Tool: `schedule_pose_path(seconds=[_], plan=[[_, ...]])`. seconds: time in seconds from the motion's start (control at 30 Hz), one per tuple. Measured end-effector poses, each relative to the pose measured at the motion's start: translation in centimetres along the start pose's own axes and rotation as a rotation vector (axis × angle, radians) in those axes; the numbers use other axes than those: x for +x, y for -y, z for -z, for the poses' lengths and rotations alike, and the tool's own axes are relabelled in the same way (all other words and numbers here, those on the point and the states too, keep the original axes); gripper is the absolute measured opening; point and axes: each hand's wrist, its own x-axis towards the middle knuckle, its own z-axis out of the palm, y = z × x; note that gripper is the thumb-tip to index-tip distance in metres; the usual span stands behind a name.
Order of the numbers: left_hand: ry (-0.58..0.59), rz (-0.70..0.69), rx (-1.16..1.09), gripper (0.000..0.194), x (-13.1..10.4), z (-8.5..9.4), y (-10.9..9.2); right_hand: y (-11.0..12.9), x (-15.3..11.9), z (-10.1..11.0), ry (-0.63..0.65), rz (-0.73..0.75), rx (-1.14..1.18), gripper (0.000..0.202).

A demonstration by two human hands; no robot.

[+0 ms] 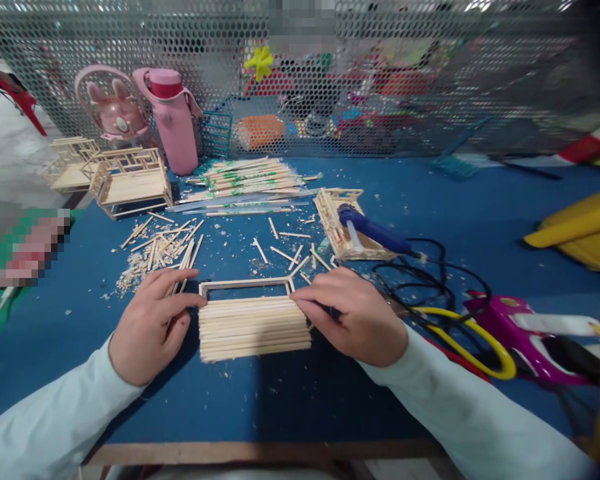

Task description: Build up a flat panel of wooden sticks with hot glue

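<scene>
A small model bench made of wooden sticks [255, 327] lies on the blue table in front of me. Its near part is a row of sticks side by side, and an open rectangular frame shows at its far edge. My left hand [153, 317] is at its left side, index fingertip touching the upper left corner, with the fingers apart. At the upper right corner, my right hand [353, 313] has thumb and index finger closed on the bench's edge. Its other fingers are curled and partly hidden.
Loose cut sticks [163, 243] and crumbs lie behind my left hand. Wrapped chopsticks [253, 177], a finished stick bench [130, 180] and a pink bottle [173, 127] stand farther back. A blue glue gun [375, 230] rests on another stick model [330, 220]; its black cable and yellow-handled tool [500, 363] lie right.
</scene>
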Motion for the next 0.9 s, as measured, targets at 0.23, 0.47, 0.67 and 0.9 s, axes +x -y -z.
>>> schedule_pose_path(seconds=[0.23, 0.47, 0.67, 0.9], plan=[[-0.033, 0.009, 0.012, 0.027, -0.1, 0.1, -0.6, 0.1, 0.0, 0.4, -0.097, -0.083, 0.067, 0.013], [0.006, 0.012, 0.141, 0.053, -1.1, -1.0, -3.2, 0.9, -0.4, -0.1, 0.021, 0.059, -0.101, 0.036], [0.008, 0.027, 0.134, 0.046, -1.2, -1.5, -3.4, 1.4, -0.4, 0.0, 0.076, 0.038, -0.143, 0.031], [0.035, 0.039, 0.118, 0.044, -1.2, -1.4, -3.6, 1.5, -0.5, -0.1, 0.081, 0.012, -0.139, 0.03]])
